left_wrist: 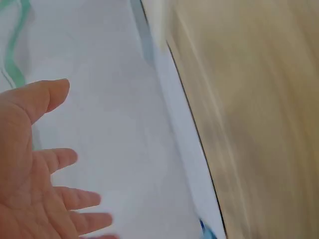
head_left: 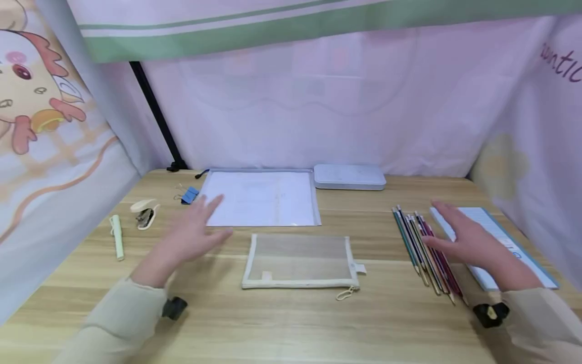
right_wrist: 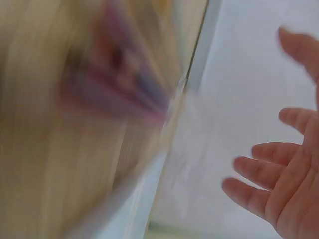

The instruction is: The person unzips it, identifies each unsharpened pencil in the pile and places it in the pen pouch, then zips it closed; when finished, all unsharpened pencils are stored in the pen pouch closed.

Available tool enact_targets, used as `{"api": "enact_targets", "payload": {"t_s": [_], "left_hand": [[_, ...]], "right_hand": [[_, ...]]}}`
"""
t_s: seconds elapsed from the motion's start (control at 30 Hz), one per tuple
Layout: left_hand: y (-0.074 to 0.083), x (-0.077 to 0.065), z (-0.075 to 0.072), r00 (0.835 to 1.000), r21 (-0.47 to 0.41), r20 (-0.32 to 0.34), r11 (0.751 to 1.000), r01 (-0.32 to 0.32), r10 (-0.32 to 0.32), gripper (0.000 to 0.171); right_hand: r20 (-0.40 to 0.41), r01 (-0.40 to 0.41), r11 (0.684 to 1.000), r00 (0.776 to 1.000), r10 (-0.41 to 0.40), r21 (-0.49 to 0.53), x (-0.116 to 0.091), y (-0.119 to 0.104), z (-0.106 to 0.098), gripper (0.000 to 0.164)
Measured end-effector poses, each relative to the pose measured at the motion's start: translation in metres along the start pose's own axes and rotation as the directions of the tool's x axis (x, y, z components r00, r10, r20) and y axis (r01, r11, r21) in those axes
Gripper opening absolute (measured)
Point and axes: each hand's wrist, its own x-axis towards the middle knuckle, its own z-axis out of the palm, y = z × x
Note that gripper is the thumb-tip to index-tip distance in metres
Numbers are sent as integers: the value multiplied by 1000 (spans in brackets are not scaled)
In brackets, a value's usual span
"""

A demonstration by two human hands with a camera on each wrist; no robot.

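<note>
My left hand (head_left: 193,235) hovers over the left half of the table with fingers spread, holding nothing; the left wrist view shows its fingers stretched out. On the right, my right hand (head_left: 473,240) is likewise spread and holds nothing, overlapping a bundle of coloured pencils (head_left: 418,242) and a white and blue notepad (head_left: 518,247) in the head view. Between the hands lies a flat mesh zipper pouch (head_left: 300,260), its zip along the near edge with the pull at the right. Behind it is a clear document pouch (head_left: 263,199) with white paper inside.
At the left lie a pale green pen (head_left: 117,237), a white stapler (head_left: 145,215) and a blue binder clip (head_left: 189,195). A pale pencil tin (head_left: 349,177) sits at the back. Cloth curtains (head_left: 291,111) enclose the table's back and sides, and a black pole (head_left: 156,116) stands back left.
</note>
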Motion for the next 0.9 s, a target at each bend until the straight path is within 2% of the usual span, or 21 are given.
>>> {"api": "enact_targets", "payload": {"t_s": [0.07, 0.17, 0.2, 0.27, 0.33, 0.43, 0.57, 0.63, 0.7, 0.77, 0.9], "left_hand": [[23, -2, 6, 998, -122, 32, 991, -47, 51, 81], [60, -6, 18, 992, -282, 89, 957, -67, 95, 73], [71, -7, 23, 988, -329, 112, 942, -68, 110, 71], [93, -8, 32, 973, -410, 160, 908, -85, 164, 67], [111, -8, 42, 953, -471, 202, 876, -108, 226, 64], [133, -5, 57, 921, -529, 245, 838, -134, 303, 57], [152, 0, 77, 885, -569, 316, 815, -111, 342, 49], [157, 3, 85, 865, -568, 346, 815, -115, 363, 46], [159, 5, 91, 849, -550, 367, 824, -131, 380, 45], [160, 8, 96, 842, -529, 374, 835, -149, 388, 44], [161, 14, 101, 848, -488, 382, 860, -152, 367, 42]], "right_hand": [[-9, 44, 995, 999, -43, 87, 1, -16, 6, 87], [12, 86, 959, 996, -92, 270, 3, -38, 18, 78], [34, 78, 938, 995, -95, 339, 3, -45, 23, 75], [82, 52, 871, 991, -105, 489, 3, -56, 31, 72], [121, 21, 812, 986, -113, 583, 3, -64, 40, 72], [170, -27, 720, 977, -127, 693, 3, -75, 54, 70], [223, -90, 641, 966, -128, 762, 3, -86, 69, 66], [232, -86, 632, 961, -152, 770, 2, -89, 74, 63], [241, -71, 640, 953, -182, 765, 2, -92, 78, 63], [236, -24, 678, 946, -221, 735, 0, -93, 82, 63], [204, 52, 756, 948, -242, 653, 0, -95, 90, 61]]}}
